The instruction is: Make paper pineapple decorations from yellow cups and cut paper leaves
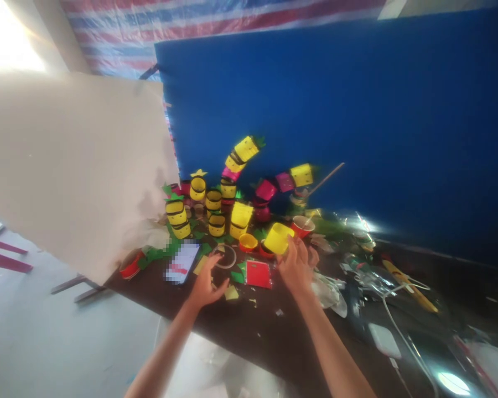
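A plain yellow paper cup is tilted under the fingers of my right hand, which curl around its right side. My left hand holds nothing, with thumb and fingers apart over the dark tabletop. Near its fingertips lie a roll of clear tape, a small yellow paper scrap and a phone with a lit screen. Between my hands sits a red square packet, with green paper pieces beside it. Directly behind is a small yellow-and-red cup.
Stacked yellow cups with black bands stand along the back, some leaning in an arch. A red cup is behind my right hand. Plastic wrappings, a yellow-handled tool and a white charger with cables lie right. A blue board rises behind.
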The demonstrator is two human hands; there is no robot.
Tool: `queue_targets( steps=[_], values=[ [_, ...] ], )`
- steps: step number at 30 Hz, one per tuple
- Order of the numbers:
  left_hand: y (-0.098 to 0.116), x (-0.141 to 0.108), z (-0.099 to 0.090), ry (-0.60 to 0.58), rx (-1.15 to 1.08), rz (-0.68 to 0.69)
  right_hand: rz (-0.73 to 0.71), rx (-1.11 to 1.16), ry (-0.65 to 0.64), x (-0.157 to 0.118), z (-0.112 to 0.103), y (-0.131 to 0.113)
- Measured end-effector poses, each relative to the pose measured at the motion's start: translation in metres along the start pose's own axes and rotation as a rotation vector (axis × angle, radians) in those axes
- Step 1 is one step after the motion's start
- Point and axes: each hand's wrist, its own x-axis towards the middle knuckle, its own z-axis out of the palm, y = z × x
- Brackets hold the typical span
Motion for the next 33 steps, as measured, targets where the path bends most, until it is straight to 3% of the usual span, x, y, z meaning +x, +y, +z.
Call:
queue_targets(
  steps=[5, 12, 24, 33],
  values=[
    [-0.002, 0.0, -0.001, 0.084, -0.009, -0.05, -0.051, -0.108, 0.024, 0.006, 0.014, 0.0],
    [-0.005, 0.0, 0.0, 0.039, -0.01, -0.011, -0.11, -0.13, -0.009, 0.012, 0.019, -0.003],
    [-0.006, -0.001, 0.0, 0.033, -0.047, -0.043, -0.086, -0.076, -0.137, 0.009, 0.013, -0.004],
    [-0.004, -0.001, -0.001, 0.061, -0.008, -0.028, -0.048, -0.05, -0.077, -0.007, 0.009, -0.002]
  ],
)
